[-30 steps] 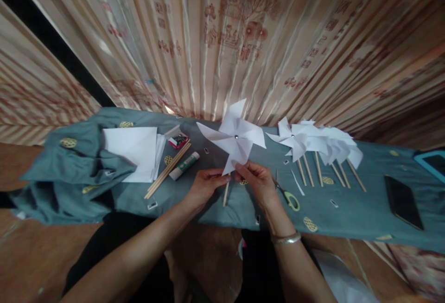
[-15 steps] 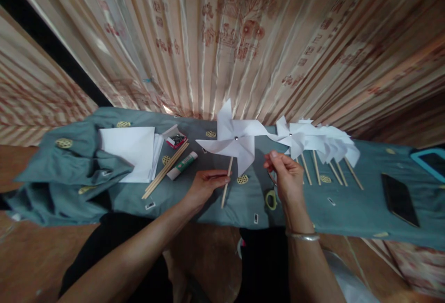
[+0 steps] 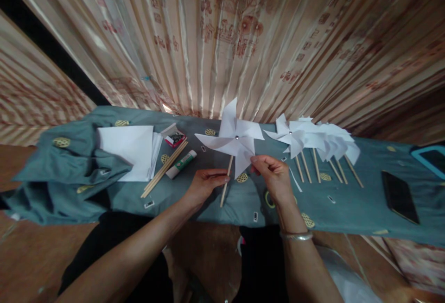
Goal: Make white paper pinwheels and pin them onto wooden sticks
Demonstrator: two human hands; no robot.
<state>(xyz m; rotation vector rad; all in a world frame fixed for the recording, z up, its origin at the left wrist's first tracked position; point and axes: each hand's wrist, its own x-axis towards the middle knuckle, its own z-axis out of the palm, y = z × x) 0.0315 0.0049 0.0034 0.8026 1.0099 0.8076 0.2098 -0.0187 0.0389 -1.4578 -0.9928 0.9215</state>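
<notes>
A white paper pinwheel (image 3: 227, 142) with a round silver pin at its centre stands tilted on a thin wooden stick. The stick is pinched between the thumb and fingers of my left hand (image 3: 203, 185), below the blades. My right hand (image 3: 274, 175) is closed, its fingertips at the outer edge of the lower right blade. Partly hidden beneath my right hand lie scissors with a yellow-green handle (image 3: 269, 199). Just to the right, several similar pinwheels (image 3: 295, 142) lie overlapping in a row, sticks toward me.
On the left are a stack of white paper (image 3: 127, 150), a small open box of dark pins (image 3: 174, 138), several wooden sticks (image 3: 162, 173) and a glue stick (image 3: 181, 164). A black phone (image 3: 399, 196) and a blue-framed device (image 3: 429, 159) lie right. Behind the table hangs a patterned curtain (image 3: 187, 53).
My right hand has moved left and slightly down to the pinwheel's lower right blade. The blades have turned slightly clockwise. My left hand stays on the stick.
</notes>
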